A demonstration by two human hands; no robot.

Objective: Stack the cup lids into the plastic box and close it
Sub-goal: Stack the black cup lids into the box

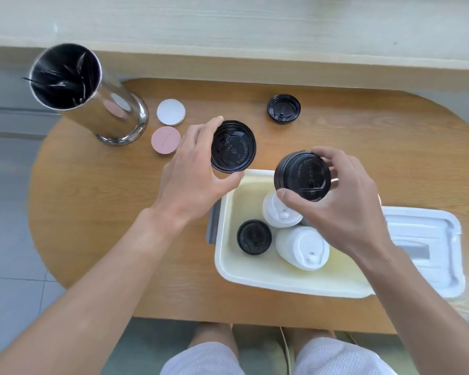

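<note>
Near the tabletop's (92, 239) far-left corner stands a steel cylinder (92, 104), with a white coaster (171, 111) and a pink coaster (165, 139) beside it. The left hand (192, 169) grasps one black lid (233, 147) just beyond the plastic box (255, 277). The right hand (344, 207) grasps a stack of black lids (302, 175) over the open box, which holds more lids; another black lid (283, 108) lies towards the far edge, and the box cover (431, 244) lies at the right edge.

The plastic box (255, 277) sits at the table's (92, 239) near right, its cover (431, 239) lying flat just beside its right wall. In the box three lid stacks (301, 251) stand close together toward its left and middle. Near the far edge lies a single lid (283, 108); at the far left corner a metal canister (92, 104) stands, with two round discs (171, 111) just to its right.
</note>
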